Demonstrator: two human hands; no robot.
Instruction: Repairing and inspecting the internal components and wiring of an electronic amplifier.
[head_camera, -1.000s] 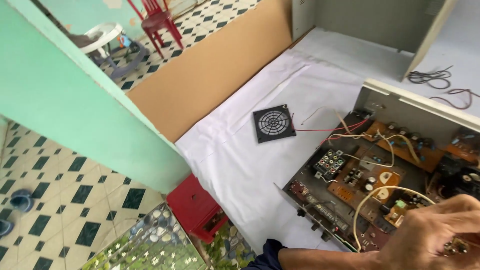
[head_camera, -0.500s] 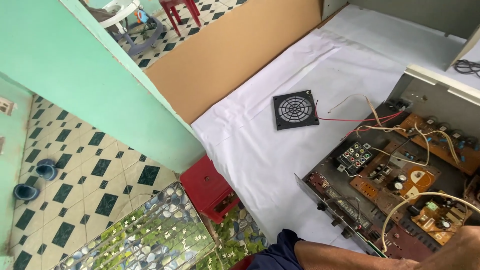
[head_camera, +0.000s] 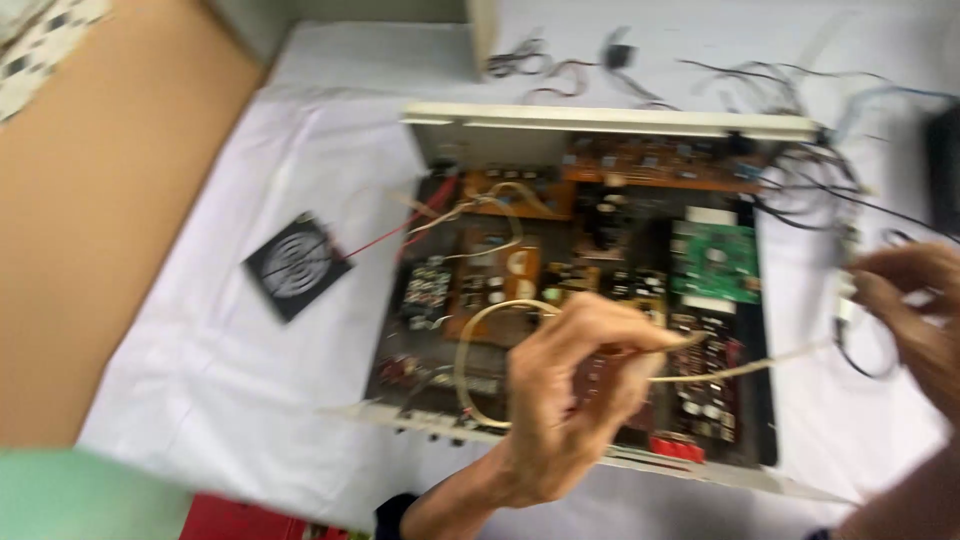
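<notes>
Two bare hands now work over an opened electronics chassis (head_camera: 600, 125), where half a second ago only the edge of one forearm showed at the bottom of the view. The camera has swung from the tiled floor and green wall onto the bench, and the frame is blurred by that motion. The left hand (head_camera: 570, 400) hovers above the front half of the case, fingers curled and pinching a pale flat ribbon cable (head_camera: 740, 365) that runs off to the right. The right hand (head_camera: 915, 310), beyond the chassis's right edge, is closed on the far end of that cable amid a loop of thin black wires (head_camera: 860, 200). The shift suggests the wiring, rather than the boards, is what is being handled.

Inside the metal case sit brown circuit boards (head_camera: 650, 160) along the back wall, a green board (head_camera: 715, 262) right of centre, and a curl of tan cable (head_camera: 480, 350) at the front left. Red leads (head_camera: 385, 235) trail out of the case to a black square fan (head_camera: 295, 265) lying flat on the white cloth (head_camera: 230, 380), well left of the chassis.
</notes>
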